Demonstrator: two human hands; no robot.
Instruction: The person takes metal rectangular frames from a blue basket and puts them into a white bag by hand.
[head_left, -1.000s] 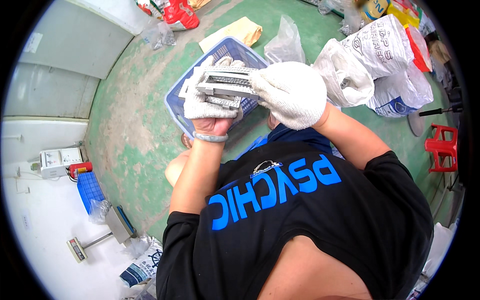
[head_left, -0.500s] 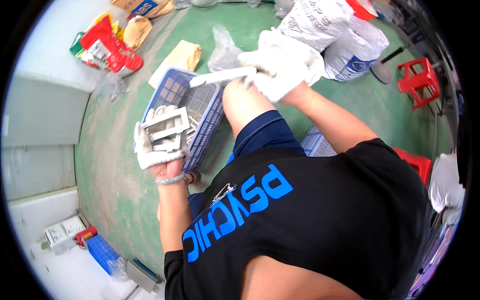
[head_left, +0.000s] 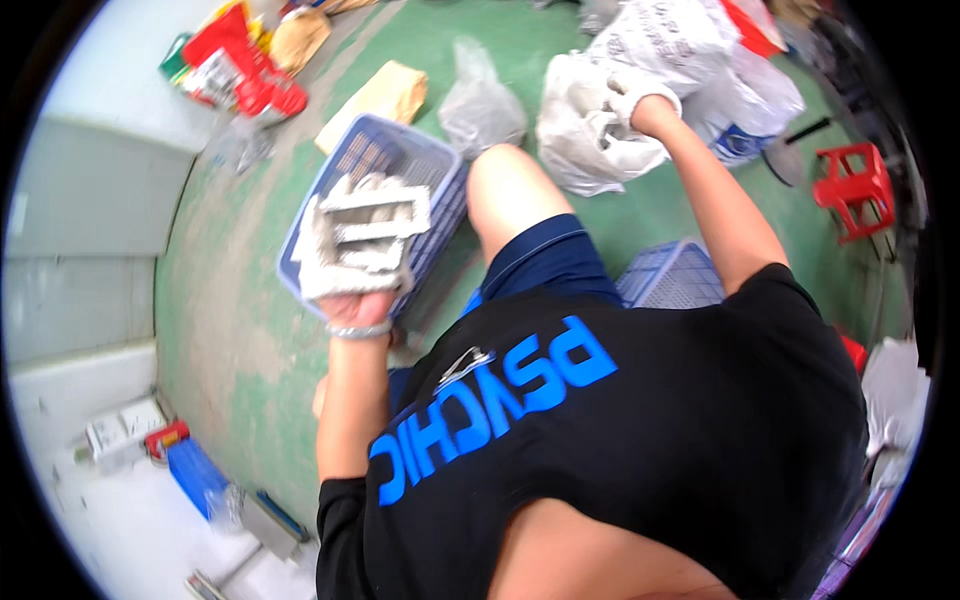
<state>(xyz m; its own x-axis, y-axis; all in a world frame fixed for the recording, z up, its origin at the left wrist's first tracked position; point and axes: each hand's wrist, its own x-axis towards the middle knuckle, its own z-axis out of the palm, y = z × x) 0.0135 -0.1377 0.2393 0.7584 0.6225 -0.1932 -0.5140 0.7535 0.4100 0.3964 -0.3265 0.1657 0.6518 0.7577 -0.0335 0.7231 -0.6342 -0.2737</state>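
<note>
My left hand (head_left: 325,255), in a pale knitted work glove, is palm up and closed around white slotted frame pieces (head_left: 418,212). They look like flat rectangular bars joined at the ends. That hand is above a blue-violet plastic basket (head_left: 450,215), whose contents are mostly hidden from view. My right hand (head_left: 642,98), gloved too, reaches to the mouth of a white plastic bag (head_left: 585,150) on the floor, right of my knee. Blur and the bag's folds hide its fingers, and whether it holds anything does not show.
A clear plastic bag (head_left: 482,105) and a tan paper sack (head_left: 385,95) lie beyond the basket. Full white sacks (head_left: 665,40) stand behind the bag. A second blue basket (head_left: 675,275) is by my right thigh. A red stool (head_left: 855,190) stands far right, red packaging (head_left: 235,70) far left.
My right hand has moved right, from above my knee to the white bag. The white bar it held is no longer visible. My left hand, still holding the frame pieces, has shifted slightly right.
</note>
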